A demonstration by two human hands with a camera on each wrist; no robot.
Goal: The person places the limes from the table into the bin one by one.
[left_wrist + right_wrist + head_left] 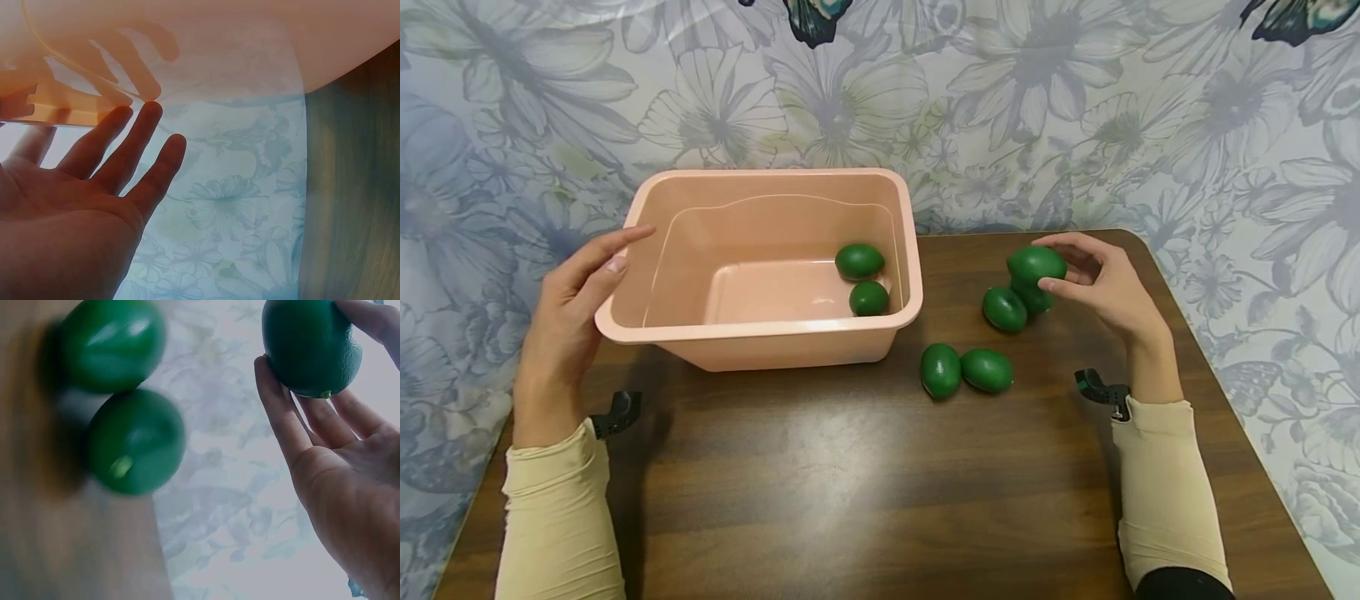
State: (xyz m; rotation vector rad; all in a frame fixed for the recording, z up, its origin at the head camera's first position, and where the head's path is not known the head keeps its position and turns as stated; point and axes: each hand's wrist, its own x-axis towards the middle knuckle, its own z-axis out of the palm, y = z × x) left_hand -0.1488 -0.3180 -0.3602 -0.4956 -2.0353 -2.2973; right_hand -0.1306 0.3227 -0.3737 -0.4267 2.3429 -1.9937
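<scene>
My left hand (568,321) is at the left end of a pink plastic basin (760,333), its index finger and thumb at the rim. In the left wrist view, other fingers lie fairly straight along the basin's outer wall (219,50). Two green limes (860,262) sit inside at the right end. My right hand (1101,279) pinches a lime (1036,264) between thumb and fingertips, its small stem end showing in the right wrist view. Close below it, two limes (1004,310) lie side by side on the table, one partly hidden by the held lime.
Another pair of limes (962,371) lies nearer me, right of the basin, on the brown wooden table (850,483). Flower-patterned cloth (1030,100) covers the background beyond the table's far edge. Both wrists carry small black camera mounts (617,414).
</scene>
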